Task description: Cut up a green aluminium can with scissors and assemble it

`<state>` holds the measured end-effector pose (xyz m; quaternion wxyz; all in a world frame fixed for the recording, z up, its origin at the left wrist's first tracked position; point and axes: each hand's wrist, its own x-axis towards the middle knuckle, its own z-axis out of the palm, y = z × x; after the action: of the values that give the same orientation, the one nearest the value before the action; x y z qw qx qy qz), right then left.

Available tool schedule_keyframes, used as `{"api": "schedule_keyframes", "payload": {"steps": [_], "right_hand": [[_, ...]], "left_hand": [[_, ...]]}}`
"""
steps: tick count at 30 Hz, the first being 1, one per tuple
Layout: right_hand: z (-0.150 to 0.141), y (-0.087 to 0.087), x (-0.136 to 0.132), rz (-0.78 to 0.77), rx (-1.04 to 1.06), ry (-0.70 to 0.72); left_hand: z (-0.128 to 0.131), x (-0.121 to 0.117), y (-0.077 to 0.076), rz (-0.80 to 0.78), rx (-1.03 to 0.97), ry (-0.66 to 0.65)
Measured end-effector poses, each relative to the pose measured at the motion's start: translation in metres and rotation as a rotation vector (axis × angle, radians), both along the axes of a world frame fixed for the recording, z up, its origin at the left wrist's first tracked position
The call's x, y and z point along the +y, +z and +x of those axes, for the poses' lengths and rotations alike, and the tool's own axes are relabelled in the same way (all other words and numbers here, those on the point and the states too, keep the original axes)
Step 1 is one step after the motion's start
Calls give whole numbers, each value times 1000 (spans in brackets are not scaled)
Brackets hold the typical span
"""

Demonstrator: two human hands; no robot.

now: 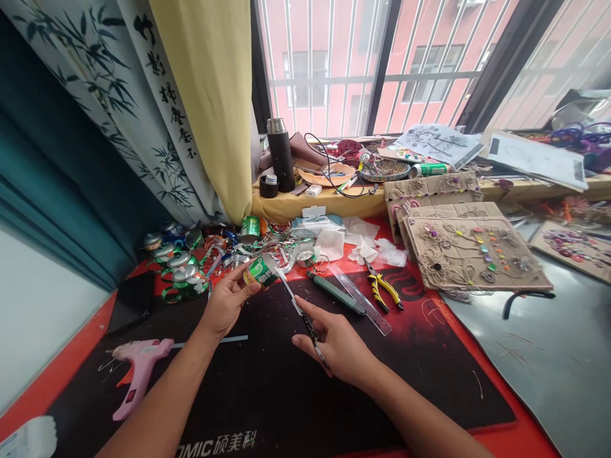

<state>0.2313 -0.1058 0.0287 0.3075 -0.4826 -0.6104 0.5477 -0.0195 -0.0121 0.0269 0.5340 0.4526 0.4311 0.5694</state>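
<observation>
Green drink can (258,272) at 10 o'clock from right hand, over black desk mat (286,407), pinched between thumb and fingertips of left hand (229,300). Right hand (334,340) curled on long scissors (300,312), blades pointing 11 o'clock, tips just beside the can. Pink glue gun (138,375) lies at 9 o'clock, crushed cans (179,270) at 10. Clear ruler (358,299) and yellow-handled pliers (384,291) at 1 o'clock.

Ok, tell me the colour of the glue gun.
The glue gun is pink; it shows best in the head view.
</observation>
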Motion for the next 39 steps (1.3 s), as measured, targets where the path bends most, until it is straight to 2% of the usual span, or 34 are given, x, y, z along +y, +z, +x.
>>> {"api": "schedule_keyframes", "payload": {"steps": [14, 22, 31, 35, 39], "right_hand": [[-3, 0, -1, 7, -98, -3], [-2, 6, -2, 46, -123, 10], [-6, 6, -4, 15, -151, 11], [-6, 6, -4, 6, -142, 23], [-7, 8, -3, 12, -148, 5]], "left_hand": [[0, -2, 6, -77, -88, -50], [-2, -2, 10, -67, -42, -70], [-3, -1, 9, -78, -22, -33], [2, -2, 7, -20, -67, 53], [5, -2, 6, 5, -75, 67]]}}
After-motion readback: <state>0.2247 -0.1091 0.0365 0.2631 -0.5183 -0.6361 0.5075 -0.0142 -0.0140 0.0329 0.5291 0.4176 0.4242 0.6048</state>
